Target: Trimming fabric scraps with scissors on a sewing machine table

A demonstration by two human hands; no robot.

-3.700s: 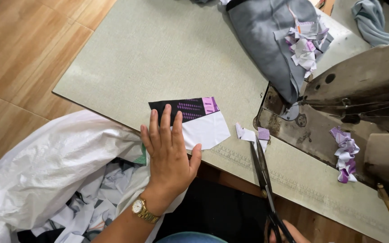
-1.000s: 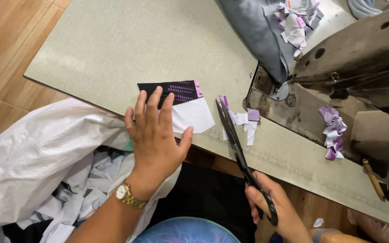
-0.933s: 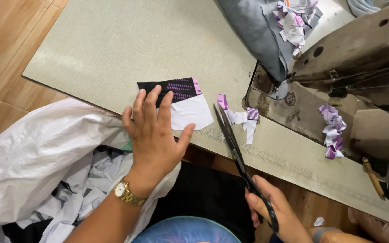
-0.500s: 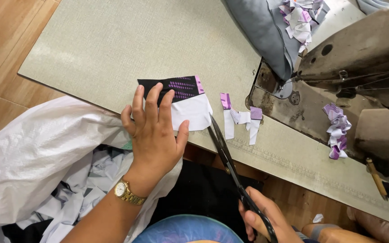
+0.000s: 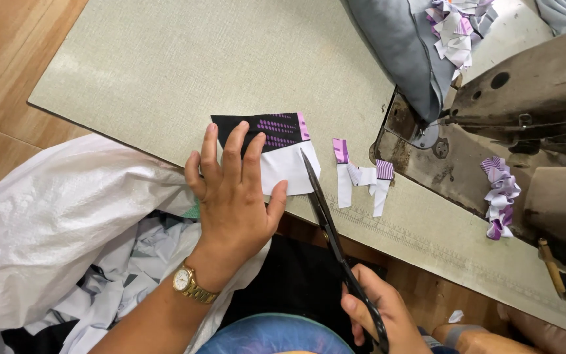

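Observation:
My left hand (image 5: 234,196), with a gold wristwatch (image 5: 188,283) on the wrist, lies flat with fingers spread on a fabric piece (image 5: 283,147) that is black with purple dots on top and white below. It rests on the beige table top (image 5: 185,59) near the front edge. My right hand (image 5: 378,313) grips the handles of black scissors (image 5: 329,226). Their blades look nearly together and point up along the right edge of the white part of the fabric.
Cut white and purple scraps (image 5: 360,177) lie just right of the scissors. A sewing machine (image 5: 525,111) fills the right side, with grey cloth (image 5: 394,46) and more scraps (image 5: 456,26) behind it. A white sack of fabric pieces (image 5: 60,229) sits at the left.
The scissors have moved left from the cut scraps to the right edge of the fabric piece. My left hand stays pressed on the fabric. The view has shifted slightly.

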